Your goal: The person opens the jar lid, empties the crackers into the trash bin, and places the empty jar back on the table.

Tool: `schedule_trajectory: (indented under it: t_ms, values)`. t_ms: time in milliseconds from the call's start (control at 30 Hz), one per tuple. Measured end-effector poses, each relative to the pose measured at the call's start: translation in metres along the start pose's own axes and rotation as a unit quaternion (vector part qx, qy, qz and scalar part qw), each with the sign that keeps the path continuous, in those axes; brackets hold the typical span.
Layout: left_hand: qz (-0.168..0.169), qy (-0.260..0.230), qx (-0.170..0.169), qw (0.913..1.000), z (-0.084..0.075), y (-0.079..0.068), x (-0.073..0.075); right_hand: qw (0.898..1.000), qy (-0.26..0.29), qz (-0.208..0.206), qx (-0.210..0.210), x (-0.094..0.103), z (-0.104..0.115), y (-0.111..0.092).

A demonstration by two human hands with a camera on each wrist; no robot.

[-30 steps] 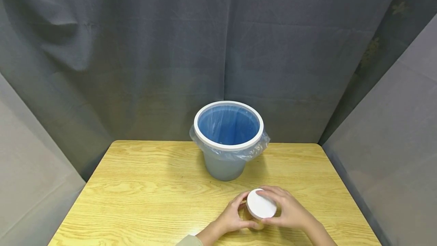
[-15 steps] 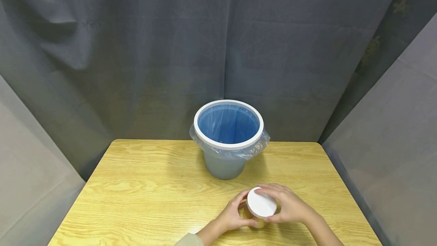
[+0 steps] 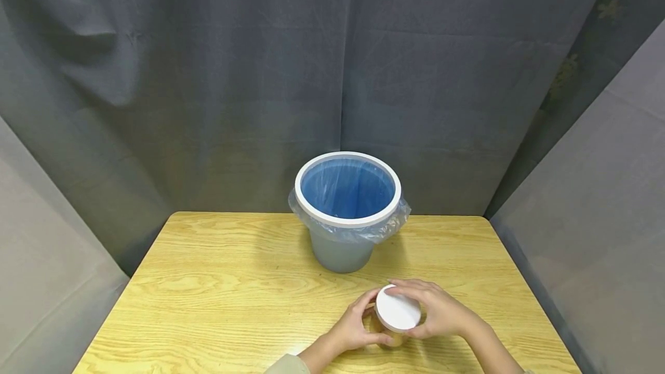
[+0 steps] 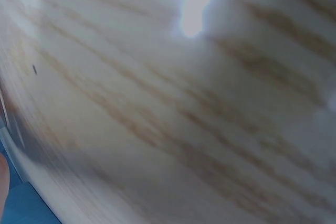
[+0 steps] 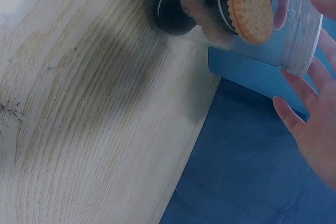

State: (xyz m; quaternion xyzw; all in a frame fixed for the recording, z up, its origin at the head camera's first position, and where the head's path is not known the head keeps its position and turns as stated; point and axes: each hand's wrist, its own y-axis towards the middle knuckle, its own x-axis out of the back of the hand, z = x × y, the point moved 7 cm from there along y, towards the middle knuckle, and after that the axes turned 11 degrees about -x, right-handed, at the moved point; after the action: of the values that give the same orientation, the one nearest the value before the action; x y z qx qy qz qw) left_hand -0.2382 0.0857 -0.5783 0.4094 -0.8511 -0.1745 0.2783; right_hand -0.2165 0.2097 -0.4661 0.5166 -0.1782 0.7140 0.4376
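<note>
A clear jar [image 5: 210, 11] with a white lid [image 3: 398, 309] stands on the table near its front. Round sandwich biscuits [image 5: 251, 11] and dark pieces with white lines show through its wall. My left hand [image 3: 351, 328] wraps round the jar's body from the left, its thumb low on the near side. From the right, my right hand [image 3: 436, 311] grips the lid's rim between thumb and fingers, and the lid sits on the jar. Only a sliver of a finger [image 4: 3, 177] enters the left wrist view.
A grey bin [image 3: 340, 255] with a white rim and clear liner stands behind the jar, at the back of the wooden table [image 3: 218, 305]. Dark curtain [image 3: 260, 74] hangs behind, with pale panels [image 3: 587, 247] at both sides.
My right hand has shifted slightly round the lid, its thumb moving a little right along the near rim. The left hand and jar keep their place.
</note>
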Motion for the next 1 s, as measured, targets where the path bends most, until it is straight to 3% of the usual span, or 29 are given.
schedule_trajectory:
  t_ms: [533, 800, 1000]
  values:
    - [-0.001, -0.002, -0.011, 0.9999, -0.003, 0.0, 0.001, 1.0, 0.005, 0.016, -0.021, -0.002, 0.001, -0.001]
    - [0.0, -0.007, -0.01, 0.9999, -0.001, 0.0, 0.0, 0.998, -0.033, -0.043, -0.04, 0.002, 0.003, -0.008]
    - [0.005, -0.011, -0.004, 0.9999, 0.0, -0.001, 0.0, 0.991, -0.035, -0.071, -0.105, -0.001, 0.001, -0.013]
